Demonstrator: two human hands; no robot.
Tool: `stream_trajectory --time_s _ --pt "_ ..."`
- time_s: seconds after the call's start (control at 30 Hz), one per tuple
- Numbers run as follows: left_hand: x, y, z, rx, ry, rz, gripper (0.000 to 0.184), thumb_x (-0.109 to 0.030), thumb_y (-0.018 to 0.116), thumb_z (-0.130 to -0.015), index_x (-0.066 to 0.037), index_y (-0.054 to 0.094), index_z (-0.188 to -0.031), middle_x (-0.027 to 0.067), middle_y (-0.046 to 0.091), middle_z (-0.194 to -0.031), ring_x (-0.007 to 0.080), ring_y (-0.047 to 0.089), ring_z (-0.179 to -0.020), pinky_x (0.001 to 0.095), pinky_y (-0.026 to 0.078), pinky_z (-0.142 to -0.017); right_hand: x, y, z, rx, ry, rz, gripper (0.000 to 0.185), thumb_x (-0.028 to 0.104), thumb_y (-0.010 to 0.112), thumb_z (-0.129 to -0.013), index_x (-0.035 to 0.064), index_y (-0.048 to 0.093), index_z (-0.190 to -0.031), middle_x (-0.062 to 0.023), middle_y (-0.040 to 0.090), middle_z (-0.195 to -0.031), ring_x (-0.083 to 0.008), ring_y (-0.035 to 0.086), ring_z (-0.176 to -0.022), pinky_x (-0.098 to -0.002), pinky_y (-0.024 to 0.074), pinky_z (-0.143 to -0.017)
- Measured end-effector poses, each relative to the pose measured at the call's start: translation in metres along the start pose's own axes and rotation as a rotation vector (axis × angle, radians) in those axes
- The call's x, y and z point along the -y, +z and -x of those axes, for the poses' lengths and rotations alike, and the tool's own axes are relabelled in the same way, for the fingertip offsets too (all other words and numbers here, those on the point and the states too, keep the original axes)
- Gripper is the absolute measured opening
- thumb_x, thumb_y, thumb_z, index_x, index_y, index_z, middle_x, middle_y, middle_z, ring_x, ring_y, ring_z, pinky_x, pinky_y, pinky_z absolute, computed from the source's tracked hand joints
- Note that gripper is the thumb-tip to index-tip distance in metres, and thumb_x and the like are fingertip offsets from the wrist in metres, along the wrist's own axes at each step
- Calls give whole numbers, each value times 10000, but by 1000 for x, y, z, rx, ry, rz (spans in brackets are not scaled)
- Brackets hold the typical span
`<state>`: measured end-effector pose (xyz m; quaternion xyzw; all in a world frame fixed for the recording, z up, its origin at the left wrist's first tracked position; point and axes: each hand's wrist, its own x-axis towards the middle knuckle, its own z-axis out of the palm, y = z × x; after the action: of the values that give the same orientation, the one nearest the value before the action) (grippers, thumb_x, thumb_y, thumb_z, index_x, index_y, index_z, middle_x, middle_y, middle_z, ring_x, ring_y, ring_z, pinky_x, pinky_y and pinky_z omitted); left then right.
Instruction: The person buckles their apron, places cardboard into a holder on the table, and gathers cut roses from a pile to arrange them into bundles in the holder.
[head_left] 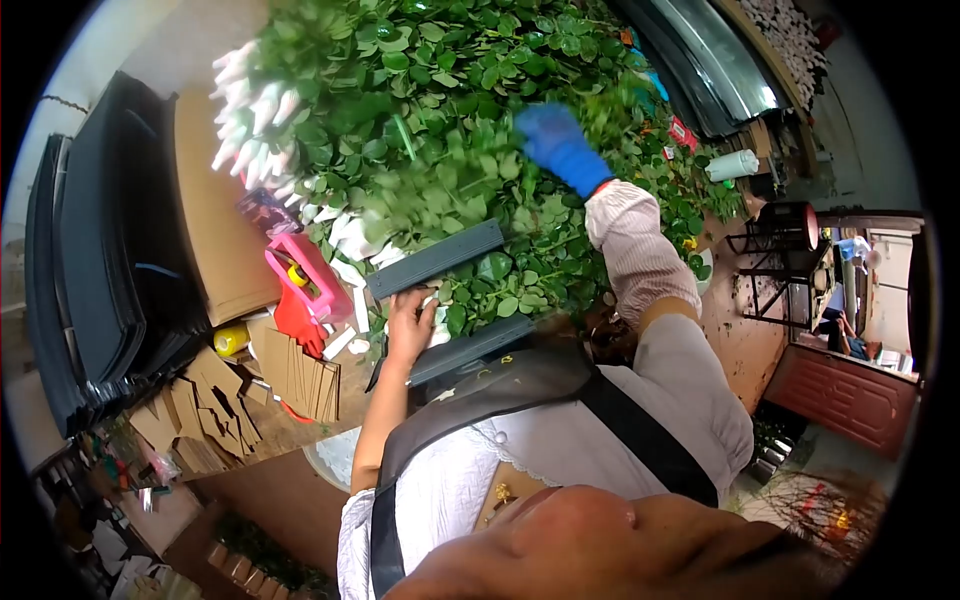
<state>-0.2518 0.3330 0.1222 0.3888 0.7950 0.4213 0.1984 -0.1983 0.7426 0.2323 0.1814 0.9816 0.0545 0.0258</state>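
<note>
My left hand (408,325) is bare, its fingers curled beside pale, white-wrapped flower heads between two dark grey panels. One panel (435,259) stands beyond the hand, while the other panel (472,350) lies nearer my body. What the fingers hold is hidden. Leafy green stems (510,275) extend rightward between the panels. My right hand, in a blue glove (556,142), is above the large pile of leafy stems (430,130). Motion blur smears its fingers. White-wrapped flower heads (262,108) stick out along the pile's left side.
Left of the pile are a pink plastic holder (305,275), a red glove (297,318), yellow tape (232,341) and cut cardboard pieces (300,375). Dark folded sheets (125,230) stand at far left. A pale green roll (733,165) lies right of the leaves.
</note>
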Motion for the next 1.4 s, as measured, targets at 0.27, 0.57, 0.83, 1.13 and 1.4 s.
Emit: stream_trajectory --time_s 0.27,0.57,0.83,1.13,1.4 --pt "2 -2 -1 7 80 -106 168 -158 706 -869 -56 702 -1002 139 681 -1001 360 595 -973 434 460 -906 -8 -80 -6 -403 -12 17 393 113 711 -771 173 649 -1154 -49 659 -1149 -246 604 -1104 -431 448 -1017" --pt "2 3 5 -69 134 -67 174 -165 683 -882 -36 706 -997 145 673 -993 369 585 -961 435 466 -863 5 -137 73 -668 -228 -115 384 42 671 -751 187 671 -1107 -67 673 -1069 -299 622 -1007 -419 493 -911" --pt "20 11 6 -54 -109 101 454 -228 778 -839 -25 600 -1204 187 688 -1040 341 656 -982 416 512 -878 -1 -5 169 145 -108 90 263 64 603 -837 197 695 -1045 -75 682 -919 -293 681 -891 -426 539 -726" --pt "12 5 6 -133 129 -183 458 -186 755 -860 -26 577 -1251 232 482 -1178 405 586 -1003 415 515 -856 16 93 156 378 52 41 255 102 632 -845 178 710 -1076 -64 689 -1123 -288 673 -992 -416 530 -846" --pt "10 7 6 -41 -47 -24 477 -182 752 -879 -6 558 -1277 193 520 -1223 320 619 -970 366 549 -800 34 10 44 -399 -49 -214 513 188 633 -868 206 554 -1375 -81 642 -1271 -269 605 -1173 -415 470 -1000"
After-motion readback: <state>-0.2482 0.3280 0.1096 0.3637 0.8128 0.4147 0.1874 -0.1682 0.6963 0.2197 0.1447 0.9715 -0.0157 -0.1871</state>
